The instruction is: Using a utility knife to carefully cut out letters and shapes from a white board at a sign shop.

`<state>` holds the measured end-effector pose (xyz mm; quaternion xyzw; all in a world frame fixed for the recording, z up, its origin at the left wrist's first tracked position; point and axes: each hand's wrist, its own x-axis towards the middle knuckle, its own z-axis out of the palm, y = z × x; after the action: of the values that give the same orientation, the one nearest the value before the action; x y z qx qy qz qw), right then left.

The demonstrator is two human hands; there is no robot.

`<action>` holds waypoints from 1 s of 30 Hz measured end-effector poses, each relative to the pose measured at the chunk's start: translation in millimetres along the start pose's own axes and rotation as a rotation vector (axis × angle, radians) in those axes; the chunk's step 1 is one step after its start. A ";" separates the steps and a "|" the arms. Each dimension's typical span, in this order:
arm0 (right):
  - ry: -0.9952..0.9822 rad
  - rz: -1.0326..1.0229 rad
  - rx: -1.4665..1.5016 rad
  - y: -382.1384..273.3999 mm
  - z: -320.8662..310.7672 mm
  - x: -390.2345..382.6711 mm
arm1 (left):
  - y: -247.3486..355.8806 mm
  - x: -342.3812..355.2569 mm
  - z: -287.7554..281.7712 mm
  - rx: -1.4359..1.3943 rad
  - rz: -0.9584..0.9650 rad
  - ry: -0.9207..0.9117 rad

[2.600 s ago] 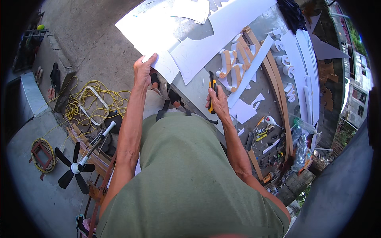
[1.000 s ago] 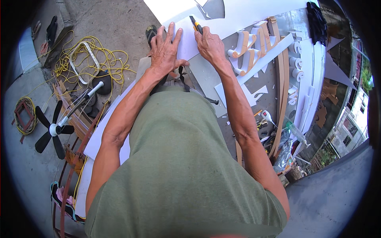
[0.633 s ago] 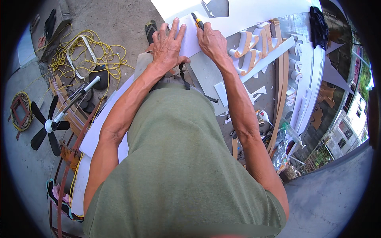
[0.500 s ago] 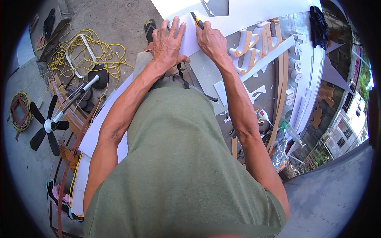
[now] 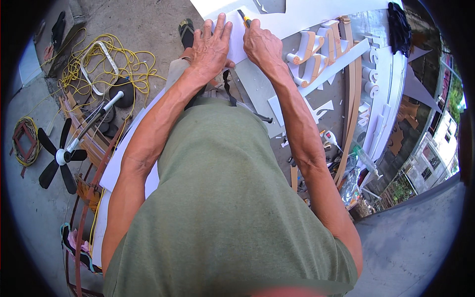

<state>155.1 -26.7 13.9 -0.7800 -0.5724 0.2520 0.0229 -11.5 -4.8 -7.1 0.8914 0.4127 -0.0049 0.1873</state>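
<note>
On the white sheet [image 5: 237, 42], the left hand [image 5: 210, 49] lies fingers spread, gripping nothing; the right hand [image 5: 263, 47] tightly wraps the utility knife [image 5: 245, 20]. Probably cutting; next stroke would need steady pressing.

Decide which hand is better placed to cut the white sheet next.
Probably the right hand: its grip holds the cutter at the white sheet, while the left hand rests spread on it.

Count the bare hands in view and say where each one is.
2: the left hand, spread on the white sheet, and the right hand, gripping the yellow-and-black knife.
</note>
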 end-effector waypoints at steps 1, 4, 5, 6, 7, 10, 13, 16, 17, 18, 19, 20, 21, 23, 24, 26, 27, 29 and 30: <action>-0.002 -0.004 -0.015 -1.9 -1.9 -1.2 | -0.4 0.8 0.2 0.000 0.002 0.008; -0.003 -0.005 -0.029 -6.8 -4.9 -2.2 | 1.4 2.0 -0.7 0.010 0.004 0.017; 0.000 -0.005 -0.027 -7.7 -5.2 -2.6 | 2.5 2.2 -1.3 0.020 0.002 0.020; -0.002 -0.004 -0.028 -9.1 -5.2 -3.1 | 2.1 2.1 -0.5 0.018 0.002 0.019; 0.002 -0.006 -0.044 -10.5 -5.4 -3.9 | 1.6 2.3 0.2 0.030 0.008 0.022; 0.005 -0.004 -0.066 -12.2 -5.0 -6.0 | 3.2 2.3 -0.1 0.054 0.009 0.016; 0.007 -0.001 -0.072 -12.3 -3.7 -8.7 | 4.2 2.9 -0.5 0.063 0.003 0.010; -0.016 0.018 -0.078 -13.3 -4.4 -8.8 | 5.0 3.1 -0.6 0.053 0.002 0.009; -0.039 0.039 -0.084 -14.0 -4.7 -8.7 | 5.2 3.1 -0.8 0.045 0.001 0.007; -0.039 0.039 -0.085 -15.3 -5.4 -9.8 | 5.7 3.2 -0.8 0.045 0.001 0.007; -0.041 0.040 -0.082 -16.8 -5.8 -12.0 | 6.1 3.3 -0.9 0.045 -0.004 0.000; -0.044 0.042 -0.080 -18.3 -6.2 -13.7 | 6.1 3.3 -1.1 0.045 -0.008 -0.008; -0.043 0.044 -0.080 -19.2 -5.9 -14.5 | 6.1 3.1 -2.2 0.045 -0.006 -0.008; -0.033 0.044 -0.076 -20.2 -4.8 -16.2 | 5.8 2.7 -4.2 0.039 -0.003 -0.012; -0.033 0.046 -0.076 -20.3 -4.5 -17.3 | 5.9 3.1 -4.9 0.038 -0.001 -0.013; -0.060 0.069 -0.072 -20.3 -3.6 -19.5 | 6.4 3.8 -6.0 0.030 -0.006 -0.018; -0.061 0.073 -0.072 -20.1 -3.0 -20.8 | 6.2 3.8 -6.1 0.029 -0.003 -0.021; -0.070 0.083 -0.067 -19.8 -1.5 -23.2 | 5.4 4.3 -6.3 0.069 0.022 -0.034; -0.071 0.087 -0.066 -19.9 -0.6 -23.6 | 4.9 4.6 -7.0 0.068 0.026 -0.036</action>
<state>132.7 -41.1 29.6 -0.7950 -0.5464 0.2612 -0.0339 -5.8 -2.0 0.2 0.9023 0.3972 -0.0329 0.1642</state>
